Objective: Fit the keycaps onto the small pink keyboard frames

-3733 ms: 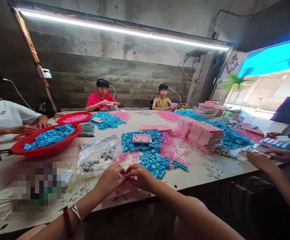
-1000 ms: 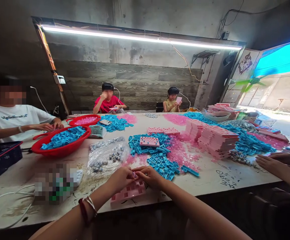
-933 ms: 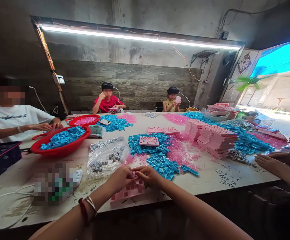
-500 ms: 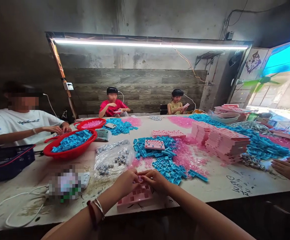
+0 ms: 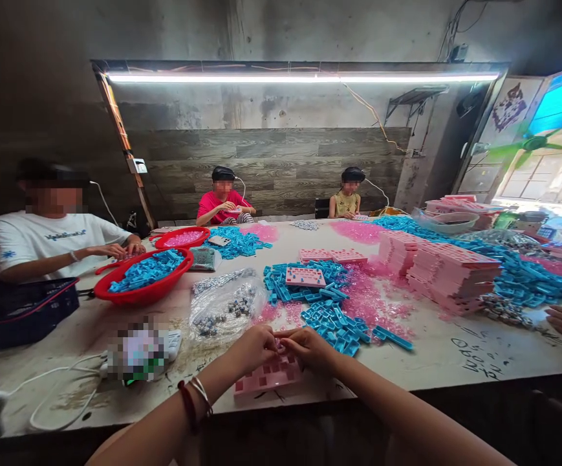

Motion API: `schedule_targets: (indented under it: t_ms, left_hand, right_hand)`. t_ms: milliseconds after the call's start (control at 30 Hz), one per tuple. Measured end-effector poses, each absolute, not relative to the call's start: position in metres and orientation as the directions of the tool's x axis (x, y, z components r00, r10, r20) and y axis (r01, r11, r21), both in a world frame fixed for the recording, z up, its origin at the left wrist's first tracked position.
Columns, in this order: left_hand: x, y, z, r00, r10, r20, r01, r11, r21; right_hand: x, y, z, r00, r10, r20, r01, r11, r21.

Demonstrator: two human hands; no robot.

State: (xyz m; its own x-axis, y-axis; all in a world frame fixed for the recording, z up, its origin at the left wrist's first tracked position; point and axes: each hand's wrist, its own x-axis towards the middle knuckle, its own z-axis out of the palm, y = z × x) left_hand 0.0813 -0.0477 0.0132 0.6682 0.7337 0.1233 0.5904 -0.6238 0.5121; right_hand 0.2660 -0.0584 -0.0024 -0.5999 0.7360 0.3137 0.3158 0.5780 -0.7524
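The left hand point(image 5: 255, 346), right hand point(image 5: 313, 349) and pink board point(image 5: 270, 380) sit farther right in view than in the first frame. At the near edge of the desk point(image 5: 426, 364), the board lies at 7 o'clock from the fingertips, its long axis running roughly 9 to 3, both hands about equally near. The grip is narrow, on a small pink piece point(image 5: 279, 345) too tiny to identify. Blue pieces point(image 5: 332, 329) spread at 2 o'clock, nearer the right hand; a clear bag point(image 5: 227, 312), at 10, lies nearer the left.
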Motion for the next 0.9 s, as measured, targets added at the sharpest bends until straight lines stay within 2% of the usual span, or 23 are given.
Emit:
schedule_targets:
  t_ms: [233,533,900]
  left_hand:
    - [0.0811,-0.0452,0.0119,0.676,0.73,0.104,0.589,-0.619,0.519]
    - [0.0804,-0.0415,0.0083,0.689,0.717,0.105,0.557,-0.617,0.556]
    - [0.0809,-0.0416,0.0075,0.695,0.713,0.095,0.59,-0.641,0.492]
  right_hand:
    - [0.2668,-0.0562,-0.0074,-0.587,0.752,0.3,0.321,0.556,-0.767]
    - [0.2688,-0.0539,-0.0114,-0.589,0.744,0.314,0.367,0.593,-0.717]
    - [0.2693,-0.0547,-0.0115,-0.601,0.738,0.306,0.455,0.631,-0.629]
